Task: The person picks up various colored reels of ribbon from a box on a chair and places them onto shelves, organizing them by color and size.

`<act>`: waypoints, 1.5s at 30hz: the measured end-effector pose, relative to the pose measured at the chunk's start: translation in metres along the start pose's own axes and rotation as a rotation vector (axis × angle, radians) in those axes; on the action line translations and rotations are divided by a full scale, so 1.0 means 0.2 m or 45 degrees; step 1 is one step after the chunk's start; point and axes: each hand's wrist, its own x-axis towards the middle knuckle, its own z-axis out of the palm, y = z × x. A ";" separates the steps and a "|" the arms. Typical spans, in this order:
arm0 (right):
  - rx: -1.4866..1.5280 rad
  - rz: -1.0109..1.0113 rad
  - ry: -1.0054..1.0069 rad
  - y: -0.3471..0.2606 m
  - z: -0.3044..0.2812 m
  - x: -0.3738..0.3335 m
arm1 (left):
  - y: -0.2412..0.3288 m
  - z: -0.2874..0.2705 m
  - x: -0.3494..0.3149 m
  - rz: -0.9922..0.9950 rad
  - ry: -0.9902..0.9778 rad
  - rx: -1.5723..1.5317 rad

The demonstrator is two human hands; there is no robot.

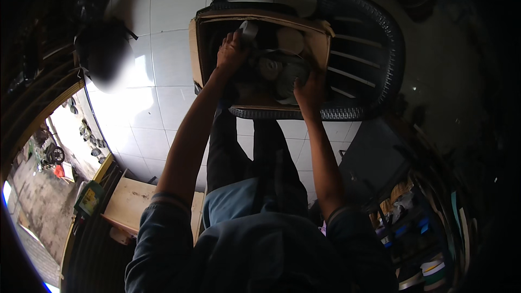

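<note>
An open cardboard box holds several round, roll-like things in dim light. Inside its far left part, my left hand has its fingers curled against a small whitish roll. My right hand reaches into the near right part, its thumb over the edge of a larger grey round roll; its other fingers are mostly hidden. Between the hands lies a smaller pale roll with a ringed end. Farther back is a round beige roll. The box's dark left interior hides whatever else lies there.
A dark plastic armchair carries the box, its slatted part to the right. White floor tiles surround it. A pale wooden piece of furniture stands at lower left by a bright doorway. Cluttered shelves are at lower right.
</note>
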 end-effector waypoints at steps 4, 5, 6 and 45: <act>0.298 -0.029 -0.092 -0.17 0.04 0.12 | 0.13 0.03 -0.08 0.107 -0.053 0.138; 0.540 -0.050 -0.126 -0.20 0.12 0.19 | 0.13 0.05 -0.09 0.148 -0.085 0.179; 0.662 0.033 -0.190 -0.27 0.20 0.26 | 0.09 0.07 -0.10 0.280 -0.064 0.065; 1.522 1.068 -0.887 -0.28 0.25 0.25 | 0.29 0.06 -0.35 0.549 0.138 0.250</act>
